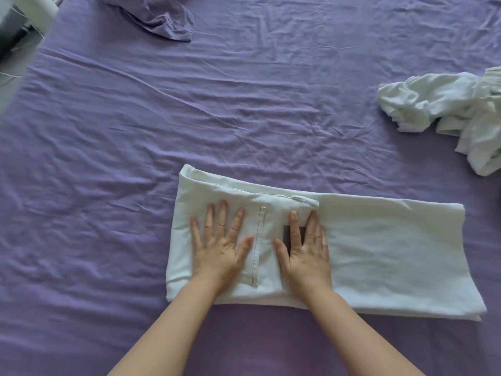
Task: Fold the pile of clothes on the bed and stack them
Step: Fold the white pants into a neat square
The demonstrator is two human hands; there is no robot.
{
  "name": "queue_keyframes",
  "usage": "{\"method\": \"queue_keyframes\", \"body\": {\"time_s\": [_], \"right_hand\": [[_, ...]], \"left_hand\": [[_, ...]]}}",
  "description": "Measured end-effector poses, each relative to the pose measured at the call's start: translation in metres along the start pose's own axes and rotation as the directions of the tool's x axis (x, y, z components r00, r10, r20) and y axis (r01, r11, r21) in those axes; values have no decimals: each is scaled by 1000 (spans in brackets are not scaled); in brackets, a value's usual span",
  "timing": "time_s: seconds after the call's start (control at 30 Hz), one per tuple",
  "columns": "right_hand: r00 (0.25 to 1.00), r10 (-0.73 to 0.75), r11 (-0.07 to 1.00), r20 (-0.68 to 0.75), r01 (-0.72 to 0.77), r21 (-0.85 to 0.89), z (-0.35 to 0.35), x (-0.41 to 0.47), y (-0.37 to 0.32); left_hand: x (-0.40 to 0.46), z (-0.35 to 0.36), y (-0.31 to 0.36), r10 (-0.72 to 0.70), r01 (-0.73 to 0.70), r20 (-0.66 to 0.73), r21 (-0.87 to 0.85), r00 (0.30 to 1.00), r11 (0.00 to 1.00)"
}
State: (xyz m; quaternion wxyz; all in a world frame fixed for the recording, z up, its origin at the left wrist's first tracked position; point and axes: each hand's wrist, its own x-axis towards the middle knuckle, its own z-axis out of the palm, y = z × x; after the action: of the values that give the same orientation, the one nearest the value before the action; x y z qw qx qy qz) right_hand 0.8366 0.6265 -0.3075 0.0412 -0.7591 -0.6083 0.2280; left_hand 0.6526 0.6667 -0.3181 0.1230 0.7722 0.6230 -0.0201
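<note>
Two bare forearms are reaching in from the near edge over the bed, which is covered in a wrinkled purple sheet. Both hands are lying flat, palms down, on folded white trousers that are stretching across the near middle of the bed. The left hand is pressing the left part of the trousers, fingers straight and spread, grasping nothing. The right hand is pressing just beside it, fingers straight too, partly covering a dark label. A stitched seam is running between the two hands. The trousers' right end is lying flat and untouched. Farther off to the right, a crumpled heap of white clothes is sitting well apart from the trousers. At the far edge, a purple garment is lying rumpled on the sheet. Something white and blurred is showing at the far left corner.
</note>
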Motion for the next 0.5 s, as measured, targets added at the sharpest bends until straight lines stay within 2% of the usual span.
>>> {"method": "queue_keyframes", "body": {"time_s": [0.1,0.23,0.33,0.4,0.5], "right_hand": [[998,25,999,-59,-27,-38,-8,-5,0],[994,-72,989,77,81,-122,-8,-17,0],[984,-109,990,141,120,-72,-11,-13,5],[982,-110,992,157,117,-39,-23,-14,14],[988,-62,987,138,81,-138,-37,-21,51]], "left_hand": [[-2,-14,-10,-114,114,6,-4,994,994],[-6,-24,-20,-195,192,56,59,979,980],[-14,-25,11,-80,80,-25,7,997,997],[-19,-21,45,74,-74,-31,12,997,997],[-20,-16,96,208,-208,-8,12,978,978]]}}
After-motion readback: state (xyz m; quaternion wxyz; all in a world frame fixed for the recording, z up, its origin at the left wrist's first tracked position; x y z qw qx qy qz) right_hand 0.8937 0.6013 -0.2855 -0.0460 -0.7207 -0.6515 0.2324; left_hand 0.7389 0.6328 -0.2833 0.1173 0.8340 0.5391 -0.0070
